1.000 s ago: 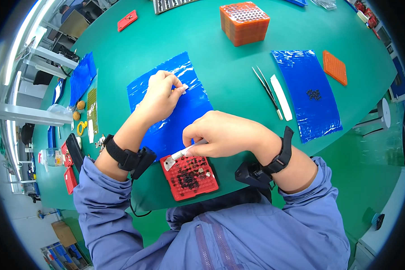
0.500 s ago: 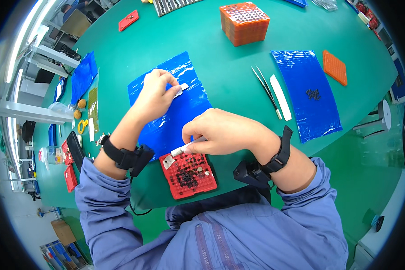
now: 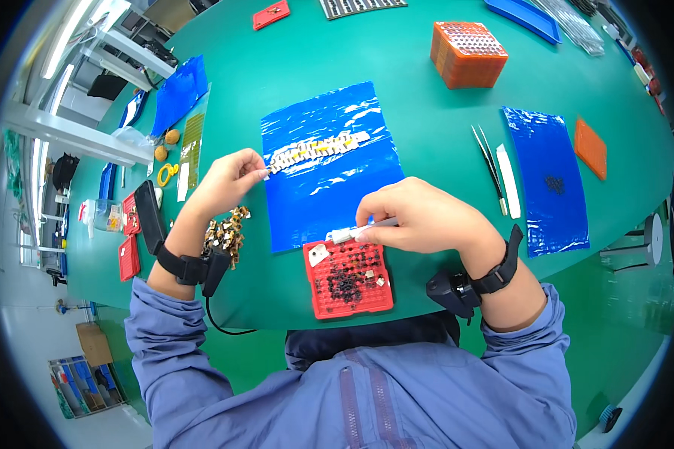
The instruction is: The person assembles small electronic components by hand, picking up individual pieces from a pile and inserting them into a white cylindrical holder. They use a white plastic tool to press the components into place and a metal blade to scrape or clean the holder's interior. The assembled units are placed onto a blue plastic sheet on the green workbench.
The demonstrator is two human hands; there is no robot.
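Fingers of the left hand (image 3: 232,179) come together at the nine o'clock edge of a blue sheet (image 3: 329,198), beside the end of a row of small white and yellow pieces (image 3: 318,150); I cannot tell whether they pinch one. Well apart, toward four o'clock, the right hand (image 3: 419,217) is clamped on a stick (image 3: 344,235) with a white end, at the twelve o'clock edge of a red tray (image 3: 352,312) holding tiny black parts (image 3: 344,286).

The row looks loose, so a brush of the left fingers could knock it crooked, and a tug on the thin sheet could shift every piece. A heap of brown and white bits (image 3: 226,236) sits at the left hand's six o'clock, close by the wrist strap (image 3: 186,269); a low sweep could scatter it. The tray lies near the six o'clock edge of the surface (image 3: 427,127), where a sleeve bump might spill the black parts.
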